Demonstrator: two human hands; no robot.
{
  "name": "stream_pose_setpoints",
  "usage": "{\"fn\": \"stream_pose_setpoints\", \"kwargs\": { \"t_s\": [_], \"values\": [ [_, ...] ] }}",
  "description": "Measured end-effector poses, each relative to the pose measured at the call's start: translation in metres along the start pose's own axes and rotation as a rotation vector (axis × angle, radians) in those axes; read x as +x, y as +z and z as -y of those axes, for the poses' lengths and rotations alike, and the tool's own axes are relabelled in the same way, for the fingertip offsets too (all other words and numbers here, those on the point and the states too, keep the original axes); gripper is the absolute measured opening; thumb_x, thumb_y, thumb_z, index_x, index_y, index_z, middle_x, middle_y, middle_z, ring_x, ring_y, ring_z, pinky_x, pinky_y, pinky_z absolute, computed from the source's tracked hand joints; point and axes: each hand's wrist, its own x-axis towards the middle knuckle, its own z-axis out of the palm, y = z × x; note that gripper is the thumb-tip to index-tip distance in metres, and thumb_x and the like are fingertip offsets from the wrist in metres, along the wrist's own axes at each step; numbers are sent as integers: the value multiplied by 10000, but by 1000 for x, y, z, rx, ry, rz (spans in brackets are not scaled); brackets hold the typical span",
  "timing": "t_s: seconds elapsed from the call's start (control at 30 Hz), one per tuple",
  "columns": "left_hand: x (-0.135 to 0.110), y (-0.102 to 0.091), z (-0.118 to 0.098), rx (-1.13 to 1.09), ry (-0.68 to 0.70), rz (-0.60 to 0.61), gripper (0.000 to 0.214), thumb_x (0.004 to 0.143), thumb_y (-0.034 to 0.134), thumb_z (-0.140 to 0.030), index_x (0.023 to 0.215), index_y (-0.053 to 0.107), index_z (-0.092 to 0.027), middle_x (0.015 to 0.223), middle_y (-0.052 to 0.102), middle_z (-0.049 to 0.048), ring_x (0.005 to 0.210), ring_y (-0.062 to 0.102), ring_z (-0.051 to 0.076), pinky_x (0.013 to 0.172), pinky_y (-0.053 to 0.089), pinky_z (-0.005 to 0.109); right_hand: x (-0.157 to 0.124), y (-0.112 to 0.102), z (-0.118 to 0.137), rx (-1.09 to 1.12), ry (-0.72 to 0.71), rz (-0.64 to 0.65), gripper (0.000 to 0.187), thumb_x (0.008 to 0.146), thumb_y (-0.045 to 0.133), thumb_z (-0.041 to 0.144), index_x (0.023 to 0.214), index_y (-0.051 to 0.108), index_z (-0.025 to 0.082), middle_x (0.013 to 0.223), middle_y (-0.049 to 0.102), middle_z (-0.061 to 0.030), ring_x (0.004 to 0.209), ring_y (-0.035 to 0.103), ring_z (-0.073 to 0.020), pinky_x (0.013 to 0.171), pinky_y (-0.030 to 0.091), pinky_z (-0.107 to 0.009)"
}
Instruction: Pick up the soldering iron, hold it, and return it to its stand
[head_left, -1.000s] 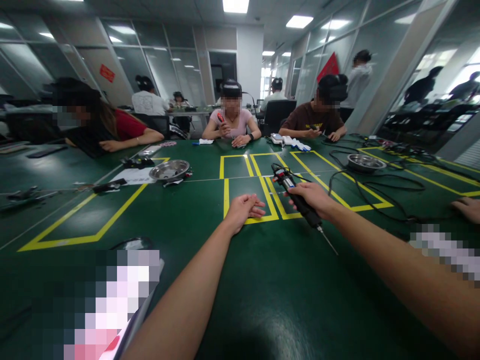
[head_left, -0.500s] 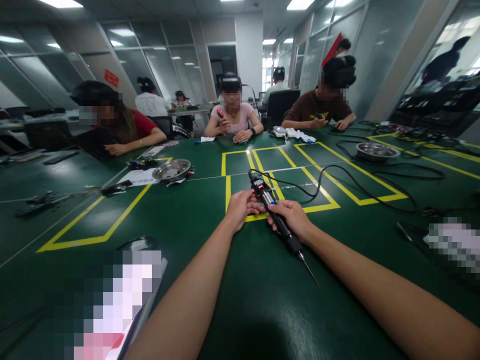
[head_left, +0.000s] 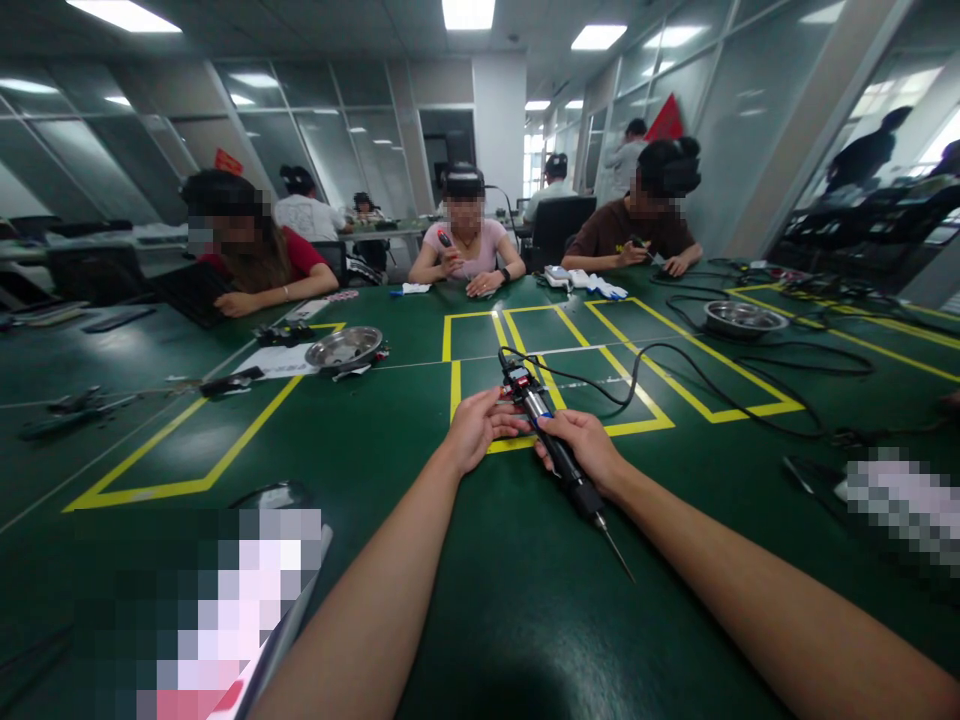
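A black and silver electric screwdriver (head_left: 576,482) lies slantwise in front of me, its thin bit pointing down towards me and to the right. My right hand (head_left: 586,448) is wrapped round the middle of its body. At the cable end, my left hand (head_left: 480,432) has thumb and index finger closed at the small red part, partly hidden, while its other fingers stretch loosely alongside the tool. A black cable (head_left: 636,372) runs from that end off to the right across the green table (head_left: 495,590).
Yellow tape outlines (head_left: 645,424) mark the tabletop. Metal bowls stand at left (head_left: 343,348) and right (head_left: 744,319). White gloves (head_left: 596,284) lie across the table. Several people sit opposite, one holding a red and black tool (head_left: 445,239). Blurred-out objects lie near left and right.
The view has tilted up slightly, so the scene sits a little lower. Both hands keep their places on the electric screwdriver.
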Motion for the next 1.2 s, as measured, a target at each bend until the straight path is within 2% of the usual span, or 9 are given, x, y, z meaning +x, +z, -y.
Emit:
{"fn": "stream_pose_setpoints", "kwargs": {
  "t_s": [0.17,0.4,0.7,0.8,0.93,1.0,1.07,1.2],
  "values": [
    [0,-2,1,3,6,-15,173,919,564,-262,962,557,-95,855,708,143,650,713,172,549,531,213,0,-2,-2,-9,6,25,327,748,722,442,765,537,174,621,676,-33,426,577,-133,386,401,-216],
    [2,-2,3,-14,0,-61,172,912,584,-265,932,549,-98,764,683,99,613,700,154,548,537,209,-1,0,0,-23,-1,42,361,749,718,447,694,470,190,600,666,-18,419,570,-130,376,403,-219],
    [3,0,5,22,17,-91,199,891,608,-302,912,517,-127,744,662,64,601,702,168,524,544,228,-2,0,2,-33,-2,48,366,747,719,437,674,458,191,602,666,-27,419,572,-131,379,406,-217],
    [5,2,9,73,27,-125,223,897,602,-328,917,515,-124,757,661,68,595,703,170,513,544,228,-2,3,0,-73,-9,14,357,755,714,435,669,472,187,603,665,-30,418,570,-128,375,403,-212],
    [6,5,10,139,41,-156,282,889,625,-347,1002,509,-117,873,692,121,617,708,169,550,568,258,5,3,0,-91,-24,-106,310,757,709,410,681,518,178,607,662,-40,426,575,-129,369,404,-207],
    [5,5,9,152,42,-163,276,890,628,-313,1030,493,-117,936,696,147,616,706,169,552,570,270,12,-7,5,-114,-20,-183,244,775,689,377,741,578,163,619,663,-47,426,569,-121,384,423,-210],
    [3,5,7,155,40,-156,251,880,640,-251,1029,489,-117,956,690,148,613,704,163,549,567,267,21,-27,16,-224,16,-271,201,796,662,347,786,609,154,635,665,-50,431,566,-114,411,453,-217],
    [1,4,4,205,55,-160,247,821,686,-145,1005,526,-105,875,660,84,609,696,153,546,560,247,36,-92,50,-501,133,-406,141,779,676,268,766,615,141,612,658,-63,438,570,-128,424,458,-227]
  ]
}}
